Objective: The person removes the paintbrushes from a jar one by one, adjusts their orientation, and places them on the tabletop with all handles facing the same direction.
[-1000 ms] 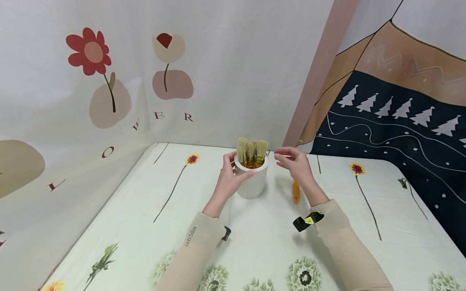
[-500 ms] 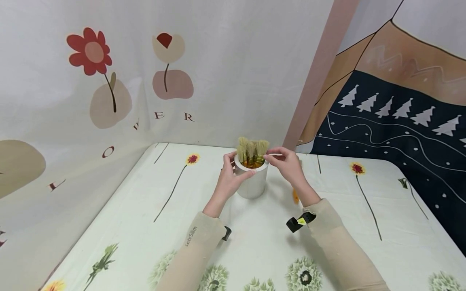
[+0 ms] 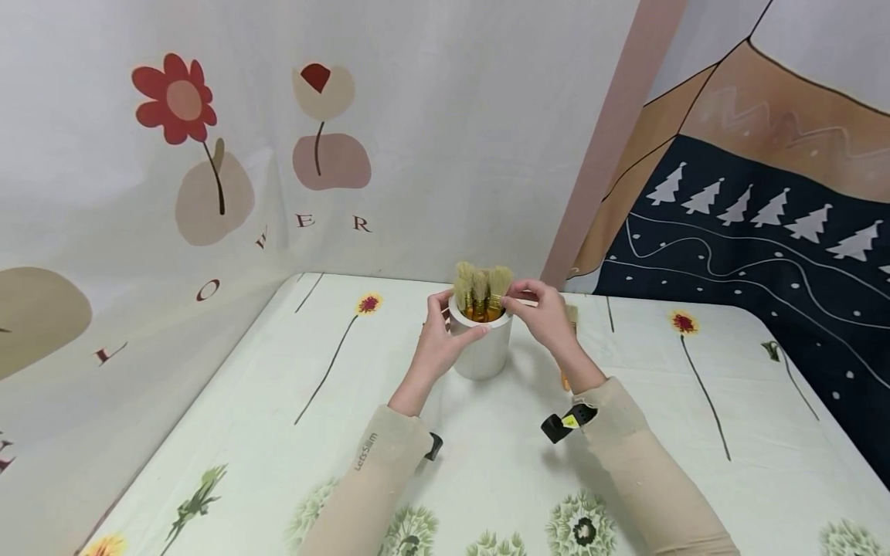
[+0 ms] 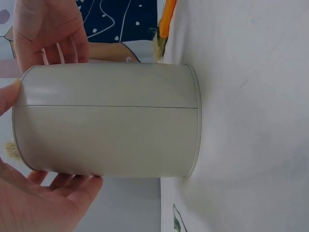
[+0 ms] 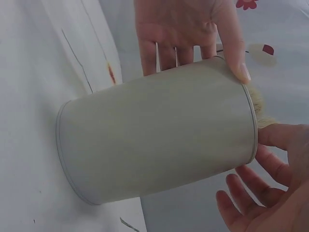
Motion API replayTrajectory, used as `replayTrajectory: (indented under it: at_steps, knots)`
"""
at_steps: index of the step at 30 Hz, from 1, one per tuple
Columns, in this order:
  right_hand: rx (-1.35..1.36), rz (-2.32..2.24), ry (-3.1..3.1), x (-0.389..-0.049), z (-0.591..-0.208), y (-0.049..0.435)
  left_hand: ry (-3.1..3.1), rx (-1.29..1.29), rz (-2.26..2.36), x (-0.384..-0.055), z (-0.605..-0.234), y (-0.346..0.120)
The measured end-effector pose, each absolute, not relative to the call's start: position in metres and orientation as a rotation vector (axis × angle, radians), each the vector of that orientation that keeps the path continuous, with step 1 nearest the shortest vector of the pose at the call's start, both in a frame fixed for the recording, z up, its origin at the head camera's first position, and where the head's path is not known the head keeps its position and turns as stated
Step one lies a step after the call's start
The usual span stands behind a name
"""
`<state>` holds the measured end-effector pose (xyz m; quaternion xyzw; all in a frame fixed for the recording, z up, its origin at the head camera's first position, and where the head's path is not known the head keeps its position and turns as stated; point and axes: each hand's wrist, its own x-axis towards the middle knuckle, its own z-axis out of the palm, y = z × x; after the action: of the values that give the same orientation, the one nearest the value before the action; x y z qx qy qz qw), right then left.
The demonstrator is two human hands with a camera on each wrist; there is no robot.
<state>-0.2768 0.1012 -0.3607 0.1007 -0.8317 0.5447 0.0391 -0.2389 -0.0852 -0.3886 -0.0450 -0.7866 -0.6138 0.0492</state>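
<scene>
A white cylindrical container (image 3: 480,351) stands upright on the table, holding several paintbrushes (image 3: 481,286) with their pale bristles up. My left hand (image 3: 434,344) grips its left side, thumb on the near rim and fingers around the wall. At the right rim, my right hand (image 3: 548,316) pinches one of the brushes by its upper part between thumb and index finger. Its other fingers lie loosely bent beside the container in the right wrist view. The brush handles are hidden inside. Another paintbrush with an orange handle (image 4: 167,18) lies to the right, partly covered by my right forearm.
A white flower-printed cloth (image 3: 348,479) covers the table. Printed hangings (image 3: 431,139) rise directly behind the container and along the left and right sides. Black camera mounts (image 3: 566,423) sit at my wrists.
My right hand has moved left from beside the container to the brushes at its right rim. The right-hand bristles have shifted slightly left. My left hand keeps its hold.
</scene>
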Motion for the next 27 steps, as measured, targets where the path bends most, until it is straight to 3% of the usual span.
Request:
replayTrajectory:
  at_steps: [27]
  knots:
    - [0.395,1.897,-2.09,-0.27,-0.328,0.106,-2.408,-0.106,-1.893,-0.241,-0.389,-0.086]
